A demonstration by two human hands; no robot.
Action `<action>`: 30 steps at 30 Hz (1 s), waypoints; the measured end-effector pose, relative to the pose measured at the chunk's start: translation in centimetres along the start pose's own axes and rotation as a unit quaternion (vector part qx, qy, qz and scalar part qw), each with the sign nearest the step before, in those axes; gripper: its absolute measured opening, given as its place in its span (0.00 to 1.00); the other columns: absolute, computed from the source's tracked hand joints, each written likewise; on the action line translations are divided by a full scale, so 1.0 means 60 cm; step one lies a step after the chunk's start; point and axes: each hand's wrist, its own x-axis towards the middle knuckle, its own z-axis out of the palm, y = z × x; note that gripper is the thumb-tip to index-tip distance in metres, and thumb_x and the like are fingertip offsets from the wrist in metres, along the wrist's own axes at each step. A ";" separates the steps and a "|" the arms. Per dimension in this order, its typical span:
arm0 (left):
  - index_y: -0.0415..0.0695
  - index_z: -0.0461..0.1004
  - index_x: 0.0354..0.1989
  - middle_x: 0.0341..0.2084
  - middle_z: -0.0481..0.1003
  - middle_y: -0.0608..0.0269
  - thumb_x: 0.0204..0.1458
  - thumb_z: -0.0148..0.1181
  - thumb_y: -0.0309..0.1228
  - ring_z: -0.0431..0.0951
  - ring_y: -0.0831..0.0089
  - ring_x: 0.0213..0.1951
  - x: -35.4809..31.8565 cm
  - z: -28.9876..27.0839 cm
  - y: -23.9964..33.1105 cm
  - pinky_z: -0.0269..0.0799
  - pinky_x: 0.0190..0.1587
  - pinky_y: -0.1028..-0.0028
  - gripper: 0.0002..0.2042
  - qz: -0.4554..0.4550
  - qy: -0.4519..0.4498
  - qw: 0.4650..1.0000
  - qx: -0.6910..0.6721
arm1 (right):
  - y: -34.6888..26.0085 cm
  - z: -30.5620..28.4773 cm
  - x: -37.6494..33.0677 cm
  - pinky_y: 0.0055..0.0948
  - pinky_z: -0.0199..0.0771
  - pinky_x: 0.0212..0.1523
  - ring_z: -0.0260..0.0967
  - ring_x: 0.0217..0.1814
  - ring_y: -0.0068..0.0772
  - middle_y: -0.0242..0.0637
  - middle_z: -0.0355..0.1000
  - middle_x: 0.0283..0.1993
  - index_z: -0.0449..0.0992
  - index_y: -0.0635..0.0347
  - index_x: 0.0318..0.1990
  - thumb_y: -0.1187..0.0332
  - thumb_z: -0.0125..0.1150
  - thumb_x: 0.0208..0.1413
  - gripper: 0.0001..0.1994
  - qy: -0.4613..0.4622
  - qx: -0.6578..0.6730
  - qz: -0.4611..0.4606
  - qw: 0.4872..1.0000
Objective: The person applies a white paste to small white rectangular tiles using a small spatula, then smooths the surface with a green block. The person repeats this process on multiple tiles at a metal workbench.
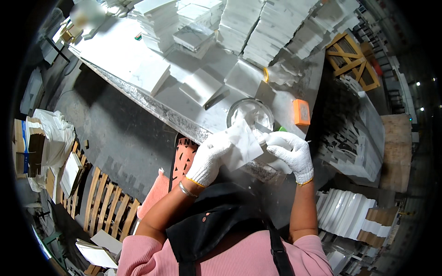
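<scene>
While stacks of white marble tiles (258, 32) crowd the workbench (115, 50), the gloved left hand (209, 158) grips a white tile (241, 142), fingers clamped on its edge. The gloved right hand (290, 154) curls shut beside it, just below a glass bowl (251, 112) and an orange block (301, 112).

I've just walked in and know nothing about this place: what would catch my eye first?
Two hands in white knitted gloves, the left hand and the right hand, hold a white square stone tile at the near edge of a long grey worktable. Behind lie stacks of white stone tiles and a small orange rectangular block.
</scene>
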 end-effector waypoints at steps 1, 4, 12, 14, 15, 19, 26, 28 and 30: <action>0.35 0.71 0.62 0.37 0.76 0.72 0.57 0.63 0.34 0.75 0.80 0.38 -0.001 0.003 0.001 0.72 0.42 0.78 0.25 0.003 -0.003 1.000 0.005 | -0.004 0.000 0.000 0.25 0.77 0.49 0.77 0.44 0.22 0.32 0.81 0.43 0.83 0.64 0.49 0.74 0.76 0.50 0.17 -0.001 -0.017 -0.002 1.000; 0.35 0.70 0.64 0.36 0.76 0.73 0.57 0.63 0.34 0.74 0.82 0.36 -0.004 0.011 0.004 0.70 0.41 0.80 0.27 0.003 0.003 1.000 0.016 | -0.013 0.006 0.001 0.29 0.78 0.44 0.80 0.40 0.28 0.40 0.82 0.40 0.85 0.63 0.44 0.68 0.77 0.48 0.15 0.028 -0.058 -0.044 0.997; 0.32 0.67 0.65 0.36 0.77 0.69 0.56 0.63 0.37 0.77 0.79 0.35 -0.006 -0.001 -0.003 0.73 0.38 0.78 0.31 0.004 -0.005 1.000 0.030 | -0.035 0.005 0.002 0.30 0.78 0.44 0.80 0.40 0.34 0.42 0.82 0.41 0.86 0.60 0.43 0.65 0.76 0.48 0.15 0.023 -0.098 -0.044 0.994; 0.32 0.67 0.65 0.36 0.77 0.68 0.56 0.62 0.36 0.77 0.79 0.35 -0.007 0.000 -0.004 0.73 0.38 0.78 0.30 0.005 0.002 0.999 0.032 | -0.038 0.005 0.003 0.30 0.78 0.44 0.81 0.40 0.35 0.41 0.82 0.41 0.86 0.59 0.43 0.65 0.76 0.48 0.14 0.021 -0.111 -0.050 0.992; 0.32 0.67 0.65 0.36 0.77 0.68 0.56 0.62 0.36 0.77 0.79 0.34 -0.007 -0.001 -0.004 0.73 0.38 0.78 0.30 0.004 0.005 0.999 0.033 | -0.039 0.005 0.004 0.30 0.78 0.44 0.81 0.40 0.36 0.41 0.82 0.41 0.86 0.59 0.43 0.66 0.76 0.48 0.14 0.019 -0.119 -0.055 0.991; 0.32 0.70 0.63 0.34 0.76 0.74 0.57 0.62 0.33 0.73 0.83 0.33 -0.008 -0.001 -0.004 0.70 0.38 0.81 0.27 -0.003 0.011 1.000 0.026 | -0.046 0.005 0.008 0.31 0.79 0.44 0.81 0.41 0.37 0.42 0.82 0.42 0.86 0.57 0.43 0.66 0.75 0.48 0.13 0.011 -0.133 -0.058 0.989; 0.31 0.66 0.66 0.31 0.76 0.72 0.57 0.61 0.34 0.75 0.81 0.31 -0.005 0.000 0.000 0.72 0.35 0.80 0.29 0.004 0.000 0.999 0.041 | -0.049 0.002 0.012 0.31 0.79 0.44 0.80 0.41 0.38 0.42 0.82 0.42 0.87 0.57 0.42 0.66 0.75 0.48 0.13 0.001 -0.159 -0.078 0.984; 0.31 0.67 0.66 0.31 0.76 0.72 0.57 0.61 0.34 0.75 0.81 0.31 -0.008 0.010 0.004 0.72 0.35 0.80 0.29 0.003 0.014 0.999 0.043 | -0.051 0.002 0.013 0.31 0.78 0.44 0.80 0.41 0.38 0.41 0.82 0.42 0.87 0.57 0.42 0.66 0.74 0.48 0.13 0.003 -0.163 -0.073 0.984; 0.31 0.67 0.65 0.30 0.76 0.71 0.58 0.61 0.34 0.75 0.81 0.30 -0.008 0.013 0.005 0.72 0.34 0.79 0.29 0.005 0.023 0.999 0.043 | -0.051 0.003 0.014 0.31 0.78 0.44 0.80 0.41 0.38 0.42 0.82 0.41 0.87 0.57 0.42 0.66 0.74 0.48 0.13 0.002 -0.164 -0.071 0.984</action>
